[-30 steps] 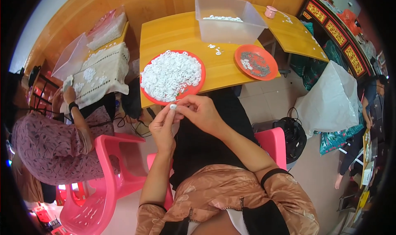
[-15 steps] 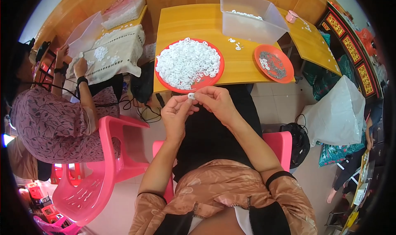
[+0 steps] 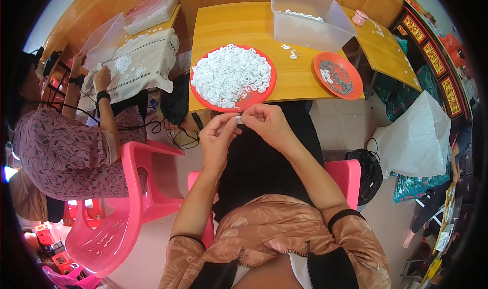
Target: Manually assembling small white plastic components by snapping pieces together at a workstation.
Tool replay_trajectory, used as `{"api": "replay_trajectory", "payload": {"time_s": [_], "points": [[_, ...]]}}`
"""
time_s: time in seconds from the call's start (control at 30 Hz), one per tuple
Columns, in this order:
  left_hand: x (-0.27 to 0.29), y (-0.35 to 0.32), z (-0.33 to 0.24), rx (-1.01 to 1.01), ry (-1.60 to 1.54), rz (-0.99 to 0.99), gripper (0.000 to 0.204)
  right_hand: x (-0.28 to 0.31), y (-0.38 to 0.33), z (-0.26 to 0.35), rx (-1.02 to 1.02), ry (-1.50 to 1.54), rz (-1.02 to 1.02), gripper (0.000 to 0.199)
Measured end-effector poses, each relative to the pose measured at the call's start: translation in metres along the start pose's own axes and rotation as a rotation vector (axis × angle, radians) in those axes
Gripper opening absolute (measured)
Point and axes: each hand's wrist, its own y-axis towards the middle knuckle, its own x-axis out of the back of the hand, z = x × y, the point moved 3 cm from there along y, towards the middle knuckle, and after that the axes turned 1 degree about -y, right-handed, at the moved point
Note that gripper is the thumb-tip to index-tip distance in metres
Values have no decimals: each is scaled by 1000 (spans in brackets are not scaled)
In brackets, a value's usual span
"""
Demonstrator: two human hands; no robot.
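Just in front of the table's near edge, my left hand and my right hand meet. Between their fingertips is a small white plastic piece, pinched from both sides and mostly covered by the fingers. Right beyond my hands lies a red round tray heaped with similar white oval pieces that have holes. To the right, an orange-red plate holds small grey metal parts and a few white pieces.
A clear plastic bin with white pieces stands at the table's back. Loose pieces lie before it. At left, a person works at a cloth-covered table, beside a pink chair. A white sack is on the right.
The small white piece has been turned between my fingertips and now shows less of its face. My right fingers have closed in nearer to my left ones.
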Motion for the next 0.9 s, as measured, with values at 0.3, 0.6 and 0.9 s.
{"api": "replay_trajectory", "payload": {"time_s": [0.3, 0.6, 0.9], "points": [[-1, 4, 5, 174, -171, 65, 12, 7, 1, 11, 17, -21, -81, 18], [-2, 2, 9, 137, -155, 44, 10, 9, 3, -1, 72, -144, 5, 15], [-11, -7, 6, -59, 134, 112, 27, 9, -7, 22, 166, -339, -24, 11]]}}
